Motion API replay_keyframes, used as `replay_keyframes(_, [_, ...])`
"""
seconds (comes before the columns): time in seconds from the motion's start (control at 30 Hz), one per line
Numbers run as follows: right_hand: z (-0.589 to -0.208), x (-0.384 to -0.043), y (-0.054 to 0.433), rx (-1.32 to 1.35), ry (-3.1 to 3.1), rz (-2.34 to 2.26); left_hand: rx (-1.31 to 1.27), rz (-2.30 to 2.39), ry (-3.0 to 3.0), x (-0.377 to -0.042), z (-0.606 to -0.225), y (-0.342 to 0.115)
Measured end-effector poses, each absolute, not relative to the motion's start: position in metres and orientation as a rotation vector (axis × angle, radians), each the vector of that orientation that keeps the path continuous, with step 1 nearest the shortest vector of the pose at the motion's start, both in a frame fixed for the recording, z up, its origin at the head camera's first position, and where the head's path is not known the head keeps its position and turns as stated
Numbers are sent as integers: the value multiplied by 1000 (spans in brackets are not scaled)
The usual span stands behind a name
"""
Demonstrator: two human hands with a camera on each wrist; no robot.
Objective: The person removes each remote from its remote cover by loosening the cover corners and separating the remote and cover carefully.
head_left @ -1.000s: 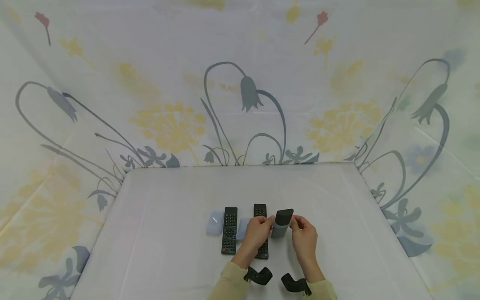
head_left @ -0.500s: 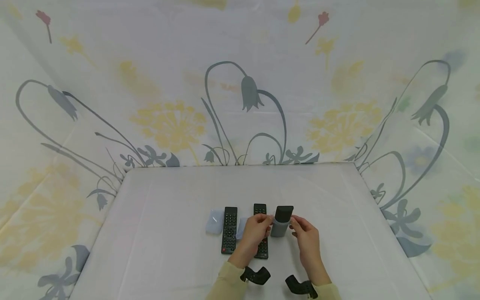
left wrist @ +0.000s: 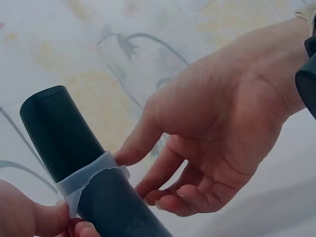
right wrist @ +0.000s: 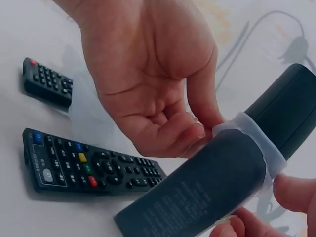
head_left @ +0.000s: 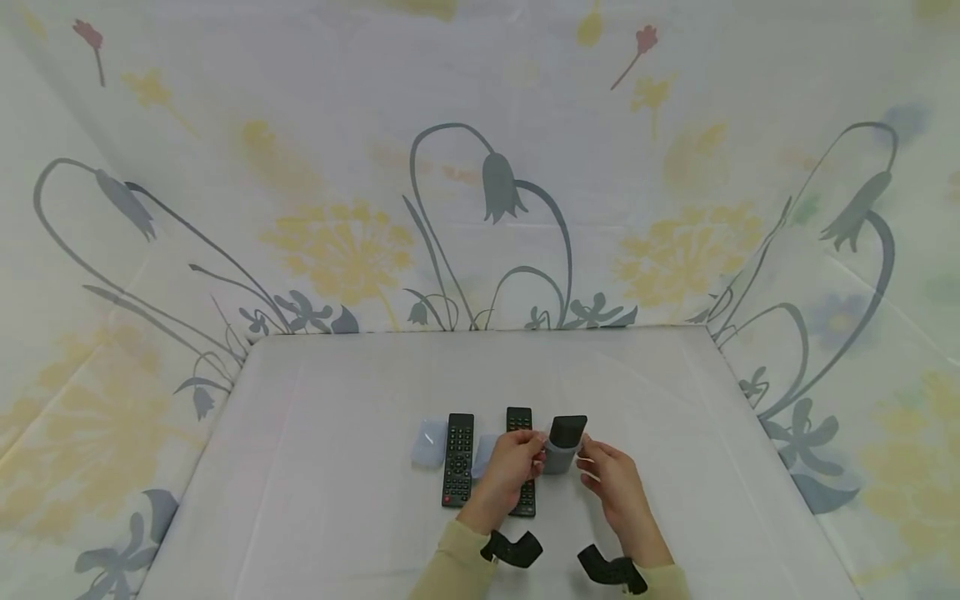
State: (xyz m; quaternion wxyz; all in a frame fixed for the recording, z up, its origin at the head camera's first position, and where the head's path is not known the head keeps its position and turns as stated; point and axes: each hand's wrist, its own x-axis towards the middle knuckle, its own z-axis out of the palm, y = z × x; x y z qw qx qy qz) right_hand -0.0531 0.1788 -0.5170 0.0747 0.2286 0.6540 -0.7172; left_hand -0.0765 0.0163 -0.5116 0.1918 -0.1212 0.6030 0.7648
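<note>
A third remote control (head_left: pixel 568 430), its dark upper end bare, stands upright between the hands. Round its lower part is a translucent plastic sleeve (right wrist: pixel 249 129), with printed text showing through it in the right wrist view. My left hand (head_left: pixel 512 465) pinches the sleeve's rim on one side between thumb and fingers. On the opposite side, my right hand (head_left: pixel 613 483) pinches the rim between thumb and forefinger, the other fingers loosely bent. Behind the left hand a black remote control (right wrist: pixel 98 168) lies on the table, partly covered in the head view.
Left of the hands another black remote control (head_left: pixel 458 461) lies flat. Beside it are a pale bluish folded plastic sleeve (head_left: pixel 430 443) and a second one (head_left: pixel 483 455), partly hidden by the left hand. The white table (head_left: pixel 337 500) meets flower-patterned cloth walls (head_left: pixel 480 250).
The right wrist has swung outward to the right and its lower fingers have spread from the sleeve. The upright remote control has tilted slightly. The left hand is almost unmoved.
</note>
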Motion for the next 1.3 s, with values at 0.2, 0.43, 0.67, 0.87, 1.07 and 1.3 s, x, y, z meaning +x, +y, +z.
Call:
replay_keyframes(0.2, [-515, -54, 177, 704, 1913, -2192, -339, 2155, 1742, -73, -510, 19])
replay_keyframes(0.43, [-514, -56, 167, 721, 2066, -2169, -323, 2148, 1921, -72, -514, 27])
replay_keyframes(0.67, [-518, -55, 156, 667, 2378, -2061, -279, 2037, 2277, -71, -523, 35])
replay_keyframes(0.87, [-526, -52, 152, 652, 2556, -2005, -214, 1994, 2413, -66, -525, 34])
replay_keyframes(1.07, [-533, -53, 151, 647, 2659, -2010, -184, 1920, 2497, -66, -528, 34])
replay_keyframes(1.3, [-537, -53, 152, 640, 2691, -1984, -150, 1862, 2567, -67, -532, 33])
